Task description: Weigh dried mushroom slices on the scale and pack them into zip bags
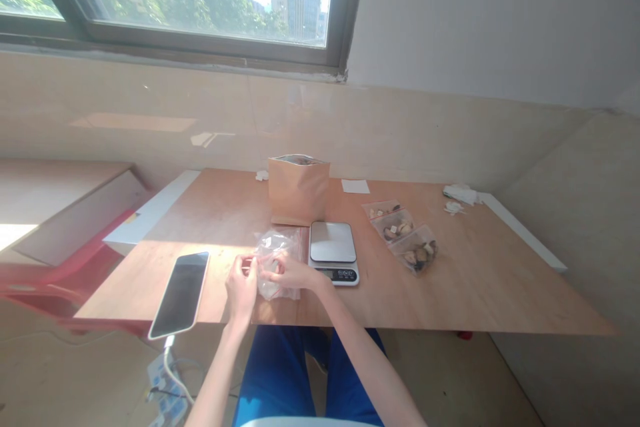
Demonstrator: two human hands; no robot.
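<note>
A small pile of clear zip bags (275, 240) with red seal lines lies near the table's front edge. My left hand (241, 287) is at the pile's left side, its fingers bent and pinching a bag's edge. From the right, my right hand (293, 273) reaches over the pile, thumb and fingers closed on the clear plastic. Just right of the bags stands a kitchen scale (333, 243), its plate bare and its display partly covered by my right wrist. Behind them a brown paper pouch (299, 192) stands upright with its top open.
Three zip bags of dried mushroom pieces (420, 250) lie in a slanting row right of the scale. A phone (181, 293) on a white cable rests at the left front edge. White paper (355, 186) and crumpled tissue (463, 195) lie toward the back.
</note>
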